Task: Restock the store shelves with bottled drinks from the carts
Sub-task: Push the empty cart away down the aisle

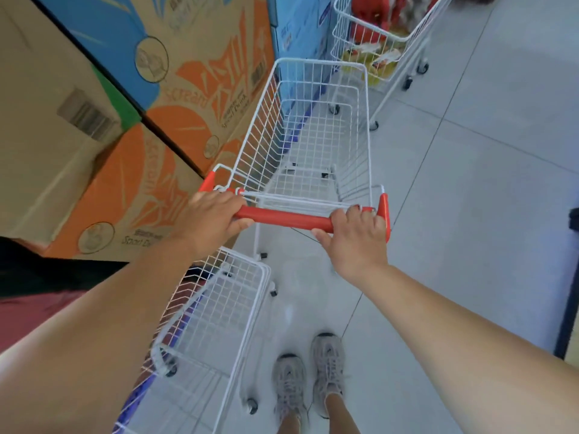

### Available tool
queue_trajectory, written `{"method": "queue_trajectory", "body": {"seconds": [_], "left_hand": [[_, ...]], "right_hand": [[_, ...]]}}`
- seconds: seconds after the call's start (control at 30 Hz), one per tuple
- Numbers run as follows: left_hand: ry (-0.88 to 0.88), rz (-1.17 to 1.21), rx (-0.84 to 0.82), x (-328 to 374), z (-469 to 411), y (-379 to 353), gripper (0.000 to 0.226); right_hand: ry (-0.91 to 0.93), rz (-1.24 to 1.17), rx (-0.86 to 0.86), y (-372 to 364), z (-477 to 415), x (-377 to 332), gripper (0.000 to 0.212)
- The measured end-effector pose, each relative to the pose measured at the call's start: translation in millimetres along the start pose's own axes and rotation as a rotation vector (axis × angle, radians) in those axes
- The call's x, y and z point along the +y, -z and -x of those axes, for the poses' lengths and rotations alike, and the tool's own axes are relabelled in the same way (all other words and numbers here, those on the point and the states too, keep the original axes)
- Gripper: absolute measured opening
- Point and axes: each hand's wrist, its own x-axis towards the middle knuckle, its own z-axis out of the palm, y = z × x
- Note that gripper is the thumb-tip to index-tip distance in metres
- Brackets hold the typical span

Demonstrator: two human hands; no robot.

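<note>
Pale grey floor tiles [485,183] of a store aisle, seen from above. Stacked cardboard cartons [175,98] printed in orange, blue and green fill the view from 9 to 11 o'clock, some marked "Sport Drink".

White wire cart [266,120] at centre, its basket running toward 12 o'clock, its left side just beside the cartons. Its red handle [282,219] lies crosswise at the near end.

Left hand [213,217] is clamped on the handle at its 9 o'clock end, fingers wrapped over the bar and thumb under it. Right hand [357,239] is clamped on the handle at its 3 o'clock end, fingers curled over the top and thumb extended along the near side. Both bare forearms reach in from the lower corners.

Second cart [340,39] stands at 1 o'clock beyond the first, near it; it holds red and yellow goods [369,29], too blurred to identify.

Low wire basket [225,302] on castors sits at 7 o'clock, below the left forearm.

Grey lace-up shoes [327,368] stand on the tiles at 6 o'clock, behind the handle.
</note>
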Motion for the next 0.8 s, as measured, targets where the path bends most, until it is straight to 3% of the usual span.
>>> {"method": "queue_trajectory", "body": {"seconds": [0.2,0.47,0.7,0.8], "left_hand": [[0.025,0.016,-0.046,-24.1,20.5,2.2,0.058],[0.034,0.023,-0.060,-22.7,26.4,2.5,0.039],[0.042,0.053,-0.102,-19.1,29.5,4.0,0.062],[0.147,0.088,-0.080,-7.7,32.2,12.9,0.064]], "right_hand": [[-0.008,-0.019,0.036,-6.3,10.9,-33.1,0.052],[-0.006,0.006,0.114,-16.0,13.5,-37.3,0.050],[0.008,-0.026,-0.099,-7.9,15.9,-33.5,0.051],[0.052,-0.226,-0.122,8.1,14.4,-30.8,0.059]]}}
